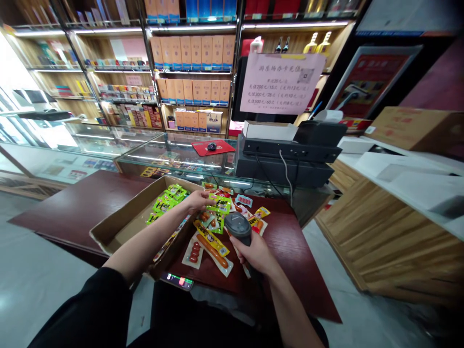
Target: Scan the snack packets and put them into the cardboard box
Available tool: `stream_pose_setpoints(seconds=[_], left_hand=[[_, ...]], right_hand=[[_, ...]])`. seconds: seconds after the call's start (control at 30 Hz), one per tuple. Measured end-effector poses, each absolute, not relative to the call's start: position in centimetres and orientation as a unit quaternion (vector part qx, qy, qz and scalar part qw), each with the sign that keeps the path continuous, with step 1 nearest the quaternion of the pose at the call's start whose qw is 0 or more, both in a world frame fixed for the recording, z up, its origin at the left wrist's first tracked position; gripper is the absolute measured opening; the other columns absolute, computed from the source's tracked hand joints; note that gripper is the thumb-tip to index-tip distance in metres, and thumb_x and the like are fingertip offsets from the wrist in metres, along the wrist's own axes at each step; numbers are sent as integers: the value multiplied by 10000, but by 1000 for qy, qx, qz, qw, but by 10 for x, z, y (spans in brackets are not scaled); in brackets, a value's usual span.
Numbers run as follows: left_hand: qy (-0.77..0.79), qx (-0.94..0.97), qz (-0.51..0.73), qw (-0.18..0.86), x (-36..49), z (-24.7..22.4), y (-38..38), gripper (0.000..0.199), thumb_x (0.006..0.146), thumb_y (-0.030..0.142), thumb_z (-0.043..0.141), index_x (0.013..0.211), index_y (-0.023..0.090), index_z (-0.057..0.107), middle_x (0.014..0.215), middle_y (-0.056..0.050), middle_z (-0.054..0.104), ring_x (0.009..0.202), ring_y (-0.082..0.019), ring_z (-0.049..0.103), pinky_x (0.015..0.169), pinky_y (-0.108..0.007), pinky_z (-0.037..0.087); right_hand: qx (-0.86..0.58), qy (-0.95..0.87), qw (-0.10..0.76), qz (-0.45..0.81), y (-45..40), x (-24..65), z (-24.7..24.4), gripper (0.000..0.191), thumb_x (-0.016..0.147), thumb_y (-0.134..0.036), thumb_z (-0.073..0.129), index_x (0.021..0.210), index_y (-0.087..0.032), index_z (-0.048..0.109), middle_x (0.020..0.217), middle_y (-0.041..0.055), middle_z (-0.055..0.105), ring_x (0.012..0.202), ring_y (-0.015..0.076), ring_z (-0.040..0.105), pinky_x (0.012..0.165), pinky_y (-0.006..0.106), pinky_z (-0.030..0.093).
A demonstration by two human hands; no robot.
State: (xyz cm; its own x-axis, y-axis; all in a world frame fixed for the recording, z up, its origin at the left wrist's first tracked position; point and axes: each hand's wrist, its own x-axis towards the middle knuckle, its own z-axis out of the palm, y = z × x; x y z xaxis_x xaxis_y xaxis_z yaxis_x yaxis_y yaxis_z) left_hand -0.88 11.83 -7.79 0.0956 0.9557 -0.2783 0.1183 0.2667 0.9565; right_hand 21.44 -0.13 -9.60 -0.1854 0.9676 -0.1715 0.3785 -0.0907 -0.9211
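My left hand [200,200] reaches over the right wall of a cardboard box [123,232], its fingers closed on a green snack packet [222,205]. A dark handheld barcode scanner [238,225] is gripped in my right hand [258,252], its head close to that packet. Below both hands lie packaged sausages [213,251], among them a long one in clear wrap. Beside it are a yellow packet [212,238] and a small pack of red sausage pieces [194,253]. Several more green packets [165,203] are heaped at the far end inside the box.
The dark red table [290,237] carries all this. A phone [177,281] with a lit screen lies at its near edge. Behind stand a glass display counter [174,150] and black checkout equipment [286,164] with hanging cables. To the right is a wood-fronted counter [391,241].
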Motion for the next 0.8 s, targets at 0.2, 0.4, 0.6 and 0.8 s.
stream_pose_setpoints(seconds=[0.2, 0.4, 0.6, 0.8], left_hand=[[553, 456, 392, 577, -79, -55, 130, 429, 445, 265, 905, 768, 110, 669, 832, -51, 693, 819, -182, 662, 752, -339, 580], [626, 430, 417, 500, -170, -62, 126, 381, 446, 235, 901, 723, 106, 673, 726, -28, 661, 726, -156, 650, 695, -308, 589], [681, 413, 397, 456, -198, -79, 122, 334, 478, 222, 881, 721, 101, 686, 681, -26, 666, 630, -137, 640, 636, -277, 574], [757, 508, 302, 280, -207, -83, 125, 320, 552, 253, 822, 834, 131, 732, 759, -59, 711, 724, -189, 674, 683, -274, 536]], right_hand=[[-550, -619, 294, 477, 16, 202, -98, 263, 797, -449, 617, 815, -200, 533, 507, -19, 593, 390, 151, 574, 392, 249, 451], [-516, -641, 286, 491, 25, 176, -89, 299, 789, -475, 627, 848, -194, 546, 534, -17, 595, 403, 153, 578, 413, 270, 479], [-505, -651, 272, 497, 29, 151, -90, 302, 782, -472, 634, 844, -194, 532, 535, -24, 584, 398, 153, 570, 400, 275, 476], [-514, -652, 259, 494, 32, 145, -93, 291, 787, -459, 627, 834, -196, 509, 516, -30, 570, 398, 146, 559, 399, 264, 462]])
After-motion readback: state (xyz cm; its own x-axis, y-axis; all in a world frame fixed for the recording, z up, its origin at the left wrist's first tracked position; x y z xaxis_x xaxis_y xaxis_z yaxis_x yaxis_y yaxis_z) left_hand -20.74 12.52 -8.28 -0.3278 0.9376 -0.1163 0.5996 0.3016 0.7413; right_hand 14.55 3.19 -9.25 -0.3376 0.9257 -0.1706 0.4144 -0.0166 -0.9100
